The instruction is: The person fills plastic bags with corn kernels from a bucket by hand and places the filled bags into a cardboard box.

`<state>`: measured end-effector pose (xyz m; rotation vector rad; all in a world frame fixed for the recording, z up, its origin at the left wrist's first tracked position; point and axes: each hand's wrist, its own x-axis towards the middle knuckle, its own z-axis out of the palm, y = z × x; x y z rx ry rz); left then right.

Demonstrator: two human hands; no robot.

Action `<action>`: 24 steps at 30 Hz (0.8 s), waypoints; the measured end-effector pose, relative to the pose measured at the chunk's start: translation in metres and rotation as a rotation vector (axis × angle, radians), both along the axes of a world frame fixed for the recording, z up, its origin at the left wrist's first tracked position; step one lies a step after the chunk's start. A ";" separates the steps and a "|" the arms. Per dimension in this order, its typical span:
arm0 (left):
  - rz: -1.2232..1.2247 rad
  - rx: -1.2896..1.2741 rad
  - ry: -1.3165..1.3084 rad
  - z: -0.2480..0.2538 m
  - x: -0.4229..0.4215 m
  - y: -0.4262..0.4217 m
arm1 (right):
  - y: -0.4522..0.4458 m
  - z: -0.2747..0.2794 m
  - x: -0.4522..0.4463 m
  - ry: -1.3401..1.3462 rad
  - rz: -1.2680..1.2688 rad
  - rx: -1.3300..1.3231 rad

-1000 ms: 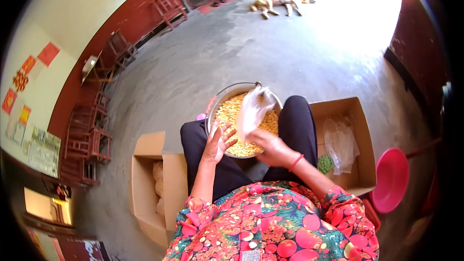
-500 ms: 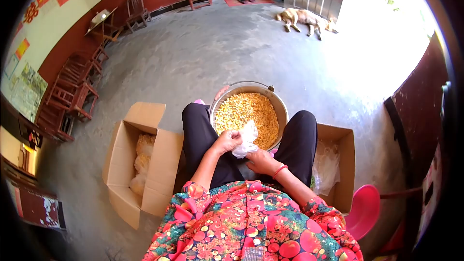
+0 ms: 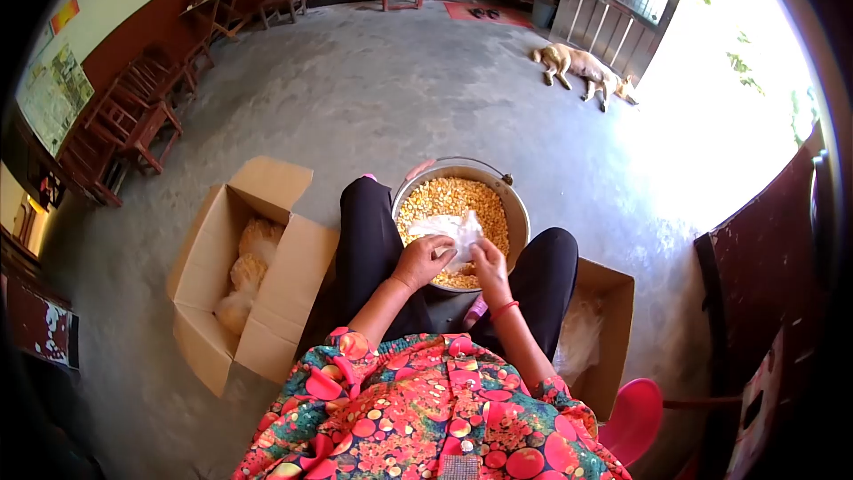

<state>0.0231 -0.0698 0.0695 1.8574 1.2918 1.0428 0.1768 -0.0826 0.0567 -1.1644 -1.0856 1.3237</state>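
Observation:
Between my knees stands a metal bucket (image 3: 521, 224) filled with yellow corn kernels (image 3: 462, 196). A thin clear plastic bag (image 3: 458, 233) is stretched over the near part of the kernels, between my hands. My left hand (image 3: 425, 261) pinches the bag's left side. The other side is gripped by the fingers of my right hand (image 3: 490, 268), which has a red band at the wrist. The bag looks empty.
An open cardboard box (image 3: 289, 302) with several filled bags (image 3: 246, 274) is at the left. Another box (image 3: 613, 338) holding clear bags (image 3: 582, 338) is at the right, beside a pink basin (image 3: 635, 422). A dog (image 3: 586, 69) lies near the door; chairs line the wall.
My left hand, open a second ago, now grips the bag. Both hands have moved up over the bucket's near edge since half a second ago, spreading the bag. The view has shifted.

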 end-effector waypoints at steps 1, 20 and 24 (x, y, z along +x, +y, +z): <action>0.061 0.061 -0.012 -0.005 0.001 0.001 | 0.002 -0.004 0.006 0.070 -0.052 0.006; 0.053 -0.496 -1.235 0.003 -0.035 0.019 | -0.001 -0.025 0.045 0.160 -0.426 -0.064; -0.061 -0.534 -1.318 0.011 -0.041 0.016 | -0.001 -0.014 0.046 0.392 -0.458 0.011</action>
